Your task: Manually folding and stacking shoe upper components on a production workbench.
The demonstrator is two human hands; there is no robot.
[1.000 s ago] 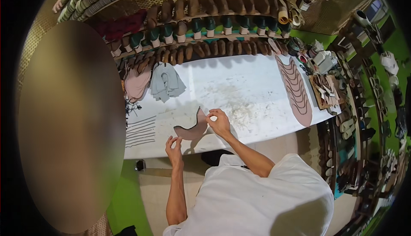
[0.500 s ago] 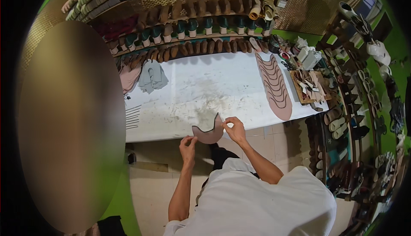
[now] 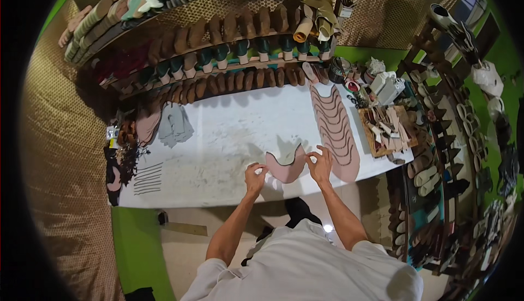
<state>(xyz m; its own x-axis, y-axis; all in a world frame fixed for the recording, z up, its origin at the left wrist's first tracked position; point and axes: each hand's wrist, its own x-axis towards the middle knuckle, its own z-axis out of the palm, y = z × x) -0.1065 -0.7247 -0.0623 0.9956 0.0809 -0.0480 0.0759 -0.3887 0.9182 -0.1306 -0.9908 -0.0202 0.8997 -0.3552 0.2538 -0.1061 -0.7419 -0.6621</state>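
A pink U-shaped shoe-upper piece (image 3: 285, 173) with a dark strip along its inner curve is stretched between my two hands over the front part of the white table (image 3: 229, 142). My left hand (image 3: 255, 179) pinches one end, and my right hand (image 3: 320, 165) pinches the other. Just beyond my right hand, several matching pink pieces (image 3: 345, 165) lie overlapped in a long row, their dark curved edges showing. Thin dark strips (image 3: 148, 179) lie side by side at the table's left.
Folded grey pieces (image 3: 176, 128) and pink ones (image 3: 148, 125) lie at the back left. A wooden board (image 3: 401, 144) with scraps and tools sits on the right. Shoe lasts (image 3: 222, 80) line the table's back edge below more shelves. Shoe racks (image 3: 426, 175) stand to the right.
Both hands have carried the pink piece rightward and farther over the table, closer to the overlapped row. The view has shifted, showing more of the table's left end.
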